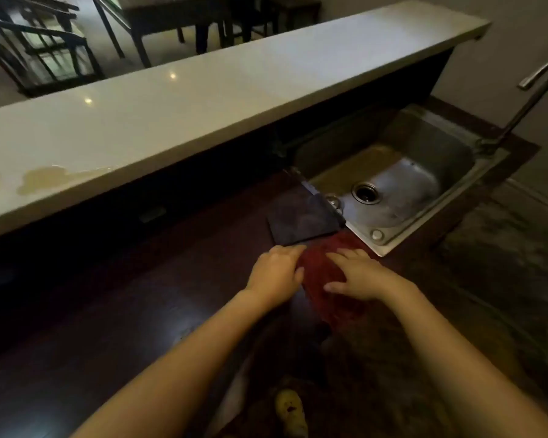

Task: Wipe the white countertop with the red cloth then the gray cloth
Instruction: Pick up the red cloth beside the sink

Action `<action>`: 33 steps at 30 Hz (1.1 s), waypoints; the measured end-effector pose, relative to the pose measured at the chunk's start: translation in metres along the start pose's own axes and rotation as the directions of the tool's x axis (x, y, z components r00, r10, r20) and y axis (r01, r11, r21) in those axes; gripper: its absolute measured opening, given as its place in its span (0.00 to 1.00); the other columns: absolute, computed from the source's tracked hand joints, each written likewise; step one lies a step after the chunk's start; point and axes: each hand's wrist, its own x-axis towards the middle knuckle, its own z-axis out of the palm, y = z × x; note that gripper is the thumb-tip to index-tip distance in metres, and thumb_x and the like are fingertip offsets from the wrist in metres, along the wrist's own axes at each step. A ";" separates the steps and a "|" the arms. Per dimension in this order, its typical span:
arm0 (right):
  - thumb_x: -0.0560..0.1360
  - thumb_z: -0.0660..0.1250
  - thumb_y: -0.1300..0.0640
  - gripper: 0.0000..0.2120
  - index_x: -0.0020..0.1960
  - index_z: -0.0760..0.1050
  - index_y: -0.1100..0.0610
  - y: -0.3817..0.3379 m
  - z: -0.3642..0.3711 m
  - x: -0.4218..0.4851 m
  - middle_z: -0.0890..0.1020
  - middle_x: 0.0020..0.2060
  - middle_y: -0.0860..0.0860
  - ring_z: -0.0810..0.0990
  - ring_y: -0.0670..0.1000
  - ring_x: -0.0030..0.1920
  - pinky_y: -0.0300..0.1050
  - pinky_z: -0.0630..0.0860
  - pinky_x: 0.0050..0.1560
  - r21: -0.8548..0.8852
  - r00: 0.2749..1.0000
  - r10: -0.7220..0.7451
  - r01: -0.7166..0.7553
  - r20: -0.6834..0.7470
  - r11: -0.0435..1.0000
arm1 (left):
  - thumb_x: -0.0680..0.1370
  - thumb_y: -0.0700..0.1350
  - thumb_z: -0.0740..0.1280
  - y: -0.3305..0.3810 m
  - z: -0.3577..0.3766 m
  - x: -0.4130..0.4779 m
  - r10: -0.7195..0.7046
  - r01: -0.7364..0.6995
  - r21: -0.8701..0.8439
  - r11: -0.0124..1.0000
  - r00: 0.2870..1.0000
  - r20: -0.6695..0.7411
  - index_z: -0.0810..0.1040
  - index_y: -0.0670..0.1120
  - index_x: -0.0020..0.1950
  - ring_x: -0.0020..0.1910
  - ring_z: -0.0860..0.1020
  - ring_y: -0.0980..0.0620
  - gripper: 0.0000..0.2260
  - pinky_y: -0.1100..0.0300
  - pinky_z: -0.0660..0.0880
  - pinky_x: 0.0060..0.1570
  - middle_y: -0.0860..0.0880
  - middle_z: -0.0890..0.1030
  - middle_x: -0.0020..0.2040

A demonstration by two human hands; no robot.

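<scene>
The red cloth [321, 273] lies on the dark lower counter, draped partly over its front edge. My left hand [274, 273] holds its left side with curled fingers. My right hand [358, 275] rests on its right side, fingers spread over the fabric. The gray cloth [301, 221] lies flat just behind the red one, against the sink's left rim. The long white countertop [203, 99] runs across the raised ledge behind, with a yellowish wet stain [45, 180] near its front left.
A steel sink [402, 165] with a drain is set into the dark counter [140, 279] at right, and a curved faucet [532, 86] stands at its far right. Dark chairs [38, 49] and a table stand beyond the white ledge.
</scene>
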 end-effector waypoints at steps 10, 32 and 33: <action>0.73 0.63 0.41 0.42 0.74 0.41 0.51 0.060 0.049 0.013 0.40 0.75 0.56 0.39 0.55 0.75 0.52 0.44 0.74 0.057 0.999 0.017 -0.014 -0.047 0.998 | 0.75 0.60 0.58 0.016 0.088 0.024 -0.020 -0.030 0.188 0.982 0.967 0.255 0.46 0.46 0.75 0.75 0.42 0.46 0.36 0.48 0.37 0.72 0.43 0.45 0.77; 0.69 0.72 0.58 0.12 0.51 0.81 0.60 0.054 0.067 0.043 0.83 0.52 0.56 0.79 0.57 0.45 0.50 0.75 0.44 0.053 0.717 -0.056 0.129 -0.695 0.990 | 0.79 0.49 0.56 0.002 0.099 0.038 -0.045 0.043 0.213 0.976 0.999 0.003 0.64 0.49 0.70 0.74 0.59 0.52 0.19 0.53 0.49 0.73 0.48 0.65 0.73; 0.69 0.72 0.59 0.09 0.48 0.81 0.61 0.053 0.064 0.044 0.84 0.50 0.57 0.80 0.58 0.44 0.50 0.76 0.43 0.046 0.699 -0.066 0.141 -0.712 0.989 | 0.79 0.49 0.56 0.003 0.096 0.040 -0.052 0.053 0.202 0.978 0.999 -0.008 0.66 0.49 0.69 0.73 0.61 0.52 0.18 0.52 0.50 0.72 0.48 0.68 0.72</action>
